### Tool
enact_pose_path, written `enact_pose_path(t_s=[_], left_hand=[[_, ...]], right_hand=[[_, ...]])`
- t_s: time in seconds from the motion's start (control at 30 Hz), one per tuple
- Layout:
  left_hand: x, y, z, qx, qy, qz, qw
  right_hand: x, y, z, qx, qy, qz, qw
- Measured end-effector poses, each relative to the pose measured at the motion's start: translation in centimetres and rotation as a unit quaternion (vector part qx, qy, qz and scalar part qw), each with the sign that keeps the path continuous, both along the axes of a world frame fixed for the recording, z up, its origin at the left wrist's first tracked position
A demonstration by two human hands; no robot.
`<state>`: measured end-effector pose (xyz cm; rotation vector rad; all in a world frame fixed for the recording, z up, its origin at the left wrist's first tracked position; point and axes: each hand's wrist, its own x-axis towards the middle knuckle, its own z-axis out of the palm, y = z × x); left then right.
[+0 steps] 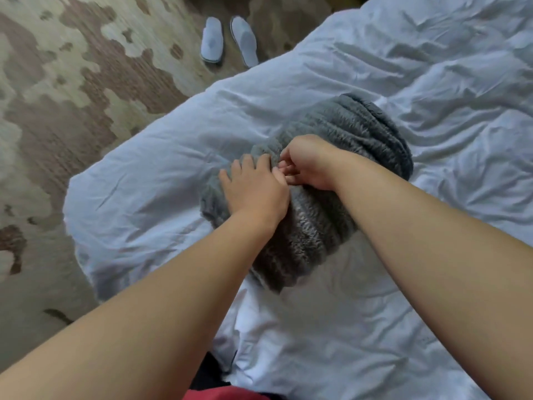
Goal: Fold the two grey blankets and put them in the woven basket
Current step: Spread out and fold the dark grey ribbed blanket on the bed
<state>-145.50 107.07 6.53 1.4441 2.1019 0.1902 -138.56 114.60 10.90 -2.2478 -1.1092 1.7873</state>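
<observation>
A grey ribbed fleece blanket lies bunched in a long heap on the white duvet near the bed's corner. My left hand rests on the heap's left part with its fingers spread flat over the fabric. My right hand sits just beside it on top of the heap, fingers curled and pinching a fold of the blanket. The two hands touch at the thumbs. I see only one grey heap, and no woven basket is in view.
The bed's corner and left edge drop to a patterned beige and brown carpet. A pair of white slippers lies on the carpet beyond the bed. The rumpled duvet stretches away to the right and toward me.
</observation>
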Motion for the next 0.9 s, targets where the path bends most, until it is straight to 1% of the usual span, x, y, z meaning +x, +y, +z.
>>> enact_pose_path(t_s=[0.03, 0.07, 0.1, 0.13, 0.17, 0.2, 0.23, 0.27, 0.3, 0.33, 0.37, 0.43, 0.47, 0.57, 0.73, 0.8, 0.9], left_hand=[[0.3, -0.4, -0.3, 0.007, 0.003, -0.001, 1.0], [0.7, -0.9, -0.6, 0.014, 0.008, -0.003, 1.0], [1.0, -1.4, -0.8, 0.018, 0.012, -0.003, 1.0], [1.3, -1.9, -1.0, 0.025, 0.016, 0.002, 1.0], [1.6, -2.4, -1.4, 0.032, 0.023, 0.009, 0.999], [1.8, -2.9, -1.8, 0.039, 0.031, 0.014, 0.999], [2.0, -3.4, -2.3, 0.042, 0.036, 0.016, 0.998], [2.1, -3.9, -2.9, 0.045, 0.038, 0.017, 0.998], [2.2, -4.4, -3.5, 0.049, 0.039, 0.019, 0.998], [2.4, -4.5, -4.1, 0.057, 0.038, 0.021, 0.997], [2.7, -4.5, -4.6, 0.063, 0.037, 0.024, 0.997], [3.3, -4.5, -5.6, 0.067, 0.042, 0.039, 0.996], [3.7, -4.4, -6.1, 0.069, 0.046, 0.047, 0.995], [4.7, -4.0, -7.8, 0.079, 0.06, 0.063, 0.993], [5.3, -2.6, -11.4, 0.121, 0.065, 0.098, 0.986], [5.5, -2.1, -12.7, 0.144, 0.072, 0.109, 0.981], [6.2, -1.2, -14.8, 0.168, 0.07, 0.104, 0.978]], right_hand=[[0.7, -0.2, 0.1, 0.03, -0.008, 0.004, 0.999], [1.7, -0.4, 0.0, 0.088, -0.034, 0.044, 0.995], [3.0, -0.6, -0.2, 0.172, -0.092, 0.136, 0.971], [4.6, -0.7, -0.4, 0.267, -0.171, 0.259, 0.912], [6.2, -0.7, -0.6, 0.344, -0.239, 0.376, 0.827], [7.8, -0.7, -0.9, 0.388, -0.283, 0.456, 0.749], [9.4, -0.6, -1.2, 0.395, -0.306, 0.504, 0.705], [10.9, -0.3, -1.9, 0.391, -0.308, 0.53, 0.686], [12.1, 0.1, -2.7, 0.385, -0.302, 0.542, 0.684], [13.3, 0.6, -3.7, 0.385, -0.29, 0.541, 0.689], [14.2, 1.1, -4.6, 0.39, -0.277, 0.529, 0.701], [15.7, 1.7, -6.3, 0.402, -0.252, 0.481, 0.738], [16.3, 1.8, -7.1, 0.412, -0.25, 0.456, 0.748], [17.5, 1.7, -9.8, 0.454, -0.257, 0.417, 0.745], [17.7, 2.8, -15.1, 0.495, -0.202, 0.376, 0.757], [17.5, 3.3, -17.1, 0.511, -0.19, 0.366, 0.754], [17.6, 3.5, -19.9, 0.519, -0.185, 0.341, 0.762]])
